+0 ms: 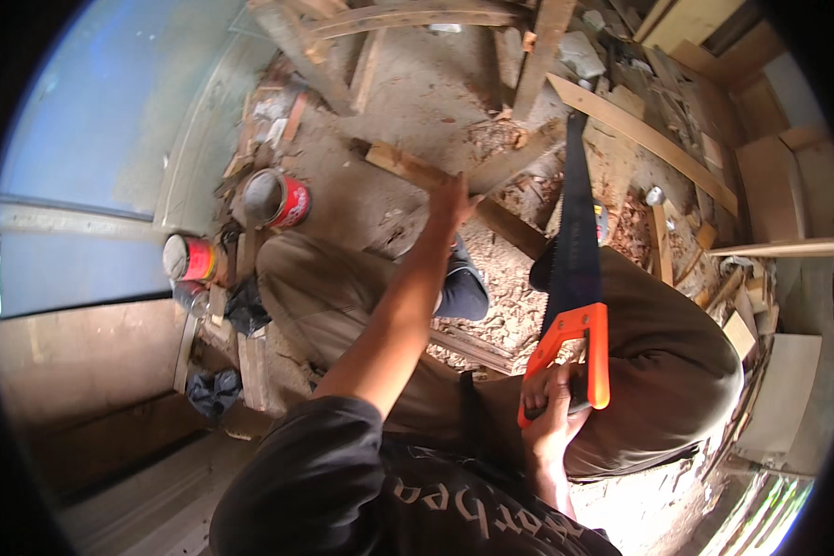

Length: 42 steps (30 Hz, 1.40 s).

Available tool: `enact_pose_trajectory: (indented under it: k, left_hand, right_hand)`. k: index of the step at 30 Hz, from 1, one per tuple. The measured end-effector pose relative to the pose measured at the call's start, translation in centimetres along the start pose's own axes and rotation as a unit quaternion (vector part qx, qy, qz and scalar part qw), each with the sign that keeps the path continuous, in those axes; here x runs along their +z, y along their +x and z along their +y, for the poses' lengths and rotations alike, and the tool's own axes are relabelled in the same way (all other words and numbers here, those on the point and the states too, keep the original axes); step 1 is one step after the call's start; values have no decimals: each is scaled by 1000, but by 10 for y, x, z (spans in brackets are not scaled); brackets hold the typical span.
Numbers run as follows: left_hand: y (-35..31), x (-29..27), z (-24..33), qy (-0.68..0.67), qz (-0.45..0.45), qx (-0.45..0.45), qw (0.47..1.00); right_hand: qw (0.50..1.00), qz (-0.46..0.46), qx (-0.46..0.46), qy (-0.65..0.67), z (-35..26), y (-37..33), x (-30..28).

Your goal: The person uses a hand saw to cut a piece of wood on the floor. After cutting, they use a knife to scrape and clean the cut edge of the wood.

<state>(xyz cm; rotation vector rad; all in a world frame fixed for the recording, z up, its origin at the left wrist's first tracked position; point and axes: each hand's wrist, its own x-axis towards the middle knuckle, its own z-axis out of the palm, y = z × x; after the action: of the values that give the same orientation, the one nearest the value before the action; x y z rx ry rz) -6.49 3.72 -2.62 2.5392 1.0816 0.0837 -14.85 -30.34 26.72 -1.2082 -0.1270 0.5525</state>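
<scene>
Dusty floor [412, 97] with wood shavings [508, 301], timber scraps [663, 246], red-labelled tin [294, 202]

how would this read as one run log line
left hand: on wood pieces; right hand: gripping orange-handled saw; blade: pointing away from body; nearby: two red cans

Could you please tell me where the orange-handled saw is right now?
In the head view, the saw is right of centre, its handle gripped in the right hand by the right trouser leg, blade pointing toward the picture's top.
</scene>
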Motion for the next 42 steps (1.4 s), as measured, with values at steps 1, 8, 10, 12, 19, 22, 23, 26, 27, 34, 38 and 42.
enact_pose_trajectory:
  k: [1,8,10,12,19,22,23,26,27,34,38,42]
  left_hand:
    - [-4,2,-3,2,3,-12,1000]
    - [-13,-23,14,49,-103,-29,993]
    - [-22,-24,5,63,-101,-11,993]
    - [-23,-27,-1,64,-97,-6,993]
    - [-3,-52,-12,29,-69,-54,996]
    - [18,-80,-14,22,-60,-59,996]
    - [26,-89,-2,17,-54,-48,997]
    - [37,-117,18,-14,-65,-49,997]
    - [37,-121,21,-15,-50,-55,997]
    - [22,-79,25,-69,21,-65,995]
    - [-4,-59,-9,-112,1,-72,991]
    - [-18,-34,-49,-83,63,-113,988]
  right_hand:
    - [1000,-1,8,-6,-3,2,-1]
    - [1000,-15,2,1,-11,9,0]
    - [999,-45,-7,-8,-14,7,0]
    - [998,-58,-18,8,-18,4,6]
    - [996,-79,-30,11,-30,-9,5]
    - [996,-80,-36,12,-47,-15,9]
    - [992,-108,-66,-17,-54,-15,0]
    - [956,-144,-127,-221,-93,-10,-23]
    - [944,-147,-123,-267,-112,-7,-27]
    - [924,-111,-93,-355,-163,28,-13]
    - [931,-96,-47,-348,-157,38,5]
    - [888,-215,-63,-401,-157,55,9]
